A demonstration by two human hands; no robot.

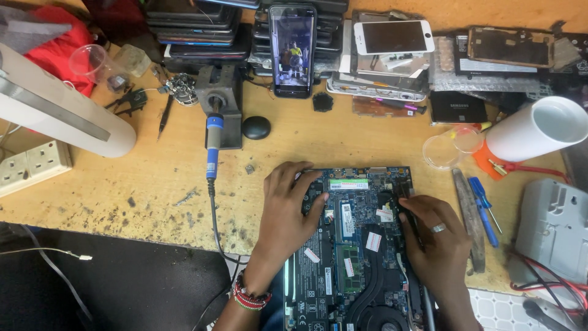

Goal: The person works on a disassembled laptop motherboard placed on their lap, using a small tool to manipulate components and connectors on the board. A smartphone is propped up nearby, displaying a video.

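An opened laptop (pixel 355 245) lies bottom-up at the table's front edge, its blue circuit board, memory stick, heat pipes and fan exposed. My left hand (pixel 286 214) rests flat on the laptop's left side, fingers spread over the board's upper left corner. My right hand (pixel 436 242), wearing a ring, presses on the right edge of the board; its fingertips are curled near a black connector, and a thin dark tool seems to lie under the fingers. A beaded bracelet circles my left wrist.
A soldering iron (pixel 212 144) sits in its stand behind the laptop. A propped phone (pixel 292 49), stacked phones and screens line the back. A white tube (pixel 539 129), clear cups (pixel 442 152), blue screwdrivers (pixel 484 208), a power strip (pixel 30 165) and a lamp (pixel 55 104) surround the area.
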